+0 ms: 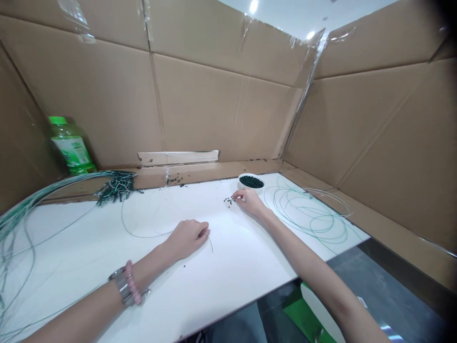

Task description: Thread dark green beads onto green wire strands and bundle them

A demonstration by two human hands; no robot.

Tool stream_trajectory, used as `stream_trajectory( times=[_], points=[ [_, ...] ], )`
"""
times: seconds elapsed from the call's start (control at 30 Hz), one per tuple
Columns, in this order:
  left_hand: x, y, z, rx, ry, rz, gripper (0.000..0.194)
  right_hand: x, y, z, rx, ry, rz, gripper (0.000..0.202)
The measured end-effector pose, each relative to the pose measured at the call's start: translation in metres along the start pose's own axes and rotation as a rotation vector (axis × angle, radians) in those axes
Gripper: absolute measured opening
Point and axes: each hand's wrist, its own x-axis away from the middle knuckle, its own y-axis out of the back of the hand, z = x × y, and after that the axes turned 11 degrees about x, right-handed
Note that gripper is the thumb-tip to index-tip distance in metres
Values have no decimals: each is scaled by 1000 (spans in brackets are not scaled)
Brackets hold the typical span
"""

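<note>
My left hand (189,237) rests low over the white table, its fingers closed on a thin green wire (149,237). The wire's short end sticks out past the thumb, and its other part curves back to the left. At the loose dark beads (228,201), my right hand (249,200) has thumb and fingertips pinched together; whatever is between them is too small to make out. Right behind that hand stands a white bowl (241,185) filled with small dark green beads (252,181).
A bundle of green wires with dark knotted ends (119,186) lies at the left. Loose green wire coils (310,214) spread on the right of the white table (228,276). A green bottle (73,147) stands in the back left corner. Cardboard walls (214,100) enclose the table.
</note>
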Motion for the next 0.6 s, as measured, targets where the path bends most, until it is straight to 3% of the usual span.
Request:
stream_trajectory(
  times=[0.37, 0.6],
  points=[
    [-1, 0, 2, 19, 12, 17, 28, -3, -5, -18, -43, -69, -17, 23],
    [1, 0, 1, 20, 17, 28, 27, -2, -5, -17, -55, -29, 12, 24]
  ],
)
